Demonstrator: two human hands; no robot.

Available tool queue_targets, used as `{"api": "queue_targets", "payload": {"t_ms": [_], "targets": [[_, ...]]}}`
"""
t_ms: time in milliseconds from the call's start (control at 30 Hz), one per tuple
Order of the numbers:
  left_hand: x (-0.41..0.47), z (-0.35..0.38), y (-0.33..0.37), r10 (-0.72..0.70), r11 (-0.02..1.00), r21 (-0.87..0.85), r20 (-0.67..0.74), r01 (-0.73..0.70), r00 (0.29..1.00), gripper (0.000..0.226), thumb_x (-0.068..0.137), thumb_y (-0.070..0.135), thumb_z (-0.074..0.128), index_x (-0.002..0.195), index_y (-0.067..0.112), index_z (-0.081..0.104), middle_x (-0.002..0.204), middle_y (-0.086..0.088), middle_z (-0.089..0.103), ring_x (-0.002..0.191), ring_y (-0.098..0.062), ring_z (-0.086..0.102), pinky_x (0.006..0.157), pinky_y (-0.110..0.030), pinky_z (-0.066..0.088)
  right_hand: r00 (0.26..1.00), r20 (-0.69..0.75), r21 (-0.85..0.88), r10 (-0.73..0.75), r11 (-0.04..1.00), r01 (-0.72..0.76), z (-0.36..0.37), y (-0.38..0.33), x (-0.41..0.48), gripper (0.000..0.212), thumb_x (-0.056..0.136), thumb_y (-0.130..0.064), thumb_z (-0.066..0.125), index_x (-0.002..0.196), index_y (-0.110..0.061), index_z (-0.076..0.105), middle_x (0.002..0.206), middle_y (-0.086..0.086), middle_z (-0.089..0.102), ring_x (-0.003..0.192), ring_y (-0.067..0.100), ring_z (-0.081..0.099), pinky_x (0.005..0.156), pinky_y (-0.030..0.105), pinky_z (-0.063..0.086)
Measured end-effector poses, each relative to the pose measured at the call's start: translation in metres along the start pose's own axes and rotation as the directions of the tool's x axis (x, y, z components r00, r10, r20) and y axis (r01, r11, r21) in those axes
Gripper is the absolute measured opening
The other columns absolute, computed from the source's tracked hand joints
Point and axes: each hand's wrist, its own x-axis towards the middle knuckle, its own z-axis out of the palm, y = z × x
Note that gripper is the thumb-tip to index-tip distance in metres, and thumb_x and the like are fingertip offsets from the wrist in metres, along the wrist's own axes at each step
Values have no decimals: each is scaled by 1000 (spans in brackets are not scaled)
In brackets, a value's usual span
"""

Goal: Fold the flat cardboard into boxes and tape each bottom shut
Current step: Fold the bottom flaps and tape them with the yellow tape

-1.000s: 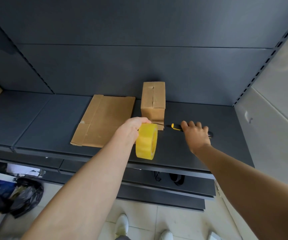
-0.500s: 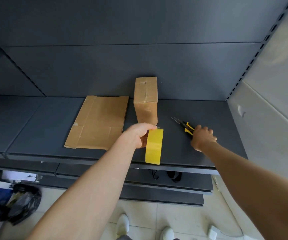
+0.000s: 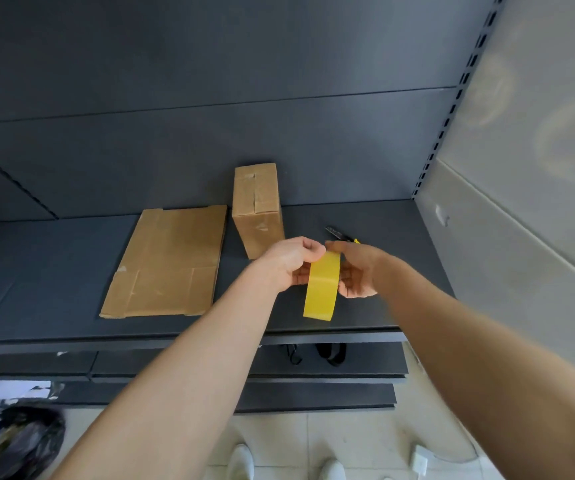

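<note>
We face a dark grey shelf [image 3: 54, 265] and back panel [image 3: 209, 81]; pale wall [image 3: 538, 133] to our right, tiled floor [image 3: 348, 438] below.

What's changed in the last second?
The right hand left the yellow-handled cutter on the shelf and moved left to grip the tape roll. The left hand still holds the roll. The flat cardboard and folded box haven't moved.

Bare shelf [image 3: 36, 271] left of flat cardboard [image 3: 168, 261] and right of yellow-handled tool [image 3: 339, 233]; upright box [image 3: 258, 209] obstructing rear centre.
</note>
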Motion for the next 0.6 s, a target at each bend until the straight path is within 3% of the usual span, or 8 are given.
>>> {"api": "queue_targets", "payload": {"t_ms": [100,200,367,500,600], "targets": [[-3,8,3,38,999,35,28,-39,999,20,92,3,58,75,14,54,83,-4,59,80,-18,57,87,-36,49,995,-96,148,-26,988,40,-5,-6,-1,21,93,-30,57,82,-12,59,71,1,59,55,12,51,39,16,35],[-5,12,7,65,998,6,19,-65,998,19,91,1,58,76,11,54,84,-6,60,82,-19,58,79,-32,50,980,-199,262,-7,963,60,-7,-13,0,14,90,-26,60,92,-12,58,83,1,57,58,11,48,35,14,37],[-4,23,6,78,997,20,-121,-76,990,4,89,8,64,90,7,60,110,-15,63,106,-30,59,99,-43,47,952,-306,375,4,920,117,-2,-16,-1,14,88,-24,61,96,-14,56,83,1,50,58,11,45,35,11,39],[-4,30,-4,111,993,1,-265,-115,958,4,85,8,68,88,8,65,100,-9,64,95,-26,59,89,-34,48,922,-386,382,-37,903,196,5,-15,-4,12,86,-19,62,95,-13,57,71,2,44,56,13,41,35,13,39],[-4,33,-9,80,991,-78,-325,-111,942,7,83,8,70,80,12,65,98,-9,66,93,-25,60,82,-33,50,894,-440,344,-81,905,251,8,-13,-8,9,86,-14,61,82,-10,54,66,4,43,54,15,41,46,21,41]]}}
